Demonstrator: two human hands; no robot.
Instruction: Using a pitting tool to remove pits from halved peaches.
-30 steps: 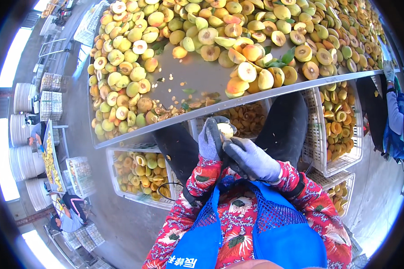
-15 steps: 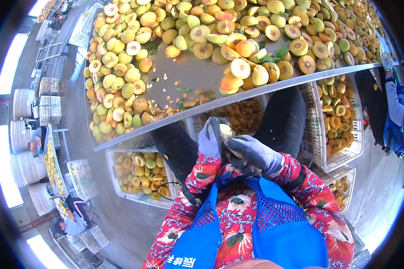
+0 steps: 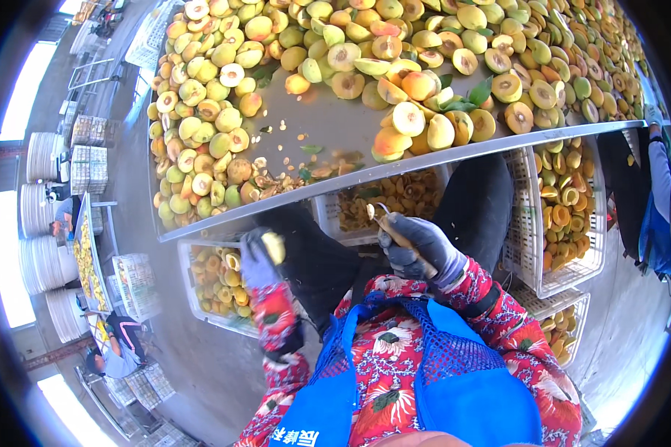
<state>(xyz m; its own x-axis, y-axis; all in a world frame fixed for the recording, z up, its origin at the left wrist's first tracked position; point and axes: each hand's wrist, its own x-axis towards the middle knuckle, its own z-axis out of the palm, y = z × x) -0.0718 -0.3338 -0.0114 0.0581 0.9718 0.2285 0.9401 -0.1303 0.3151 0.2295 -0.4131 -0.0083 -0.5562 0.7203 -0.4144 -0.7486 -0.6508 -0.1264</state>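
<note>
My left hand (image 3: 256, 261), gloved in grey and smeared by motion, grips a pale yellow peach half (image 3: 274, 246). It is over the inner side of the left white crate (image 3: 198, 316), which contains hollowed peach halves (image 3: 215, 287). My right hand (image 3: 425, 244), also gloved, is closed around a wooden-handled pitting tool (image 3: 398, 237) in front of my lap. A small brownish piece (image 3: 370, 211) shows at the tool's bent metal tip; I cannot tell whether it is a pit or flesh.
Cut peaches (image 3: 224, 119) heap the metal table (image 3: 306, 119), whose raised rim (image 3: 417, 160) crosses ahead. Below it, between my knees, stands a crate of scraps (image 3: 395, 195). Another crate (image 3: 548, 279) of halves is at right. A co-worker's blue sleeve (image 3: 660, 175) shows far right.
My left hand has moved left, away from my right hand, carrying the peach half toward the left crate. My right hand has shifted slightly, and its tool now shows.
</note>
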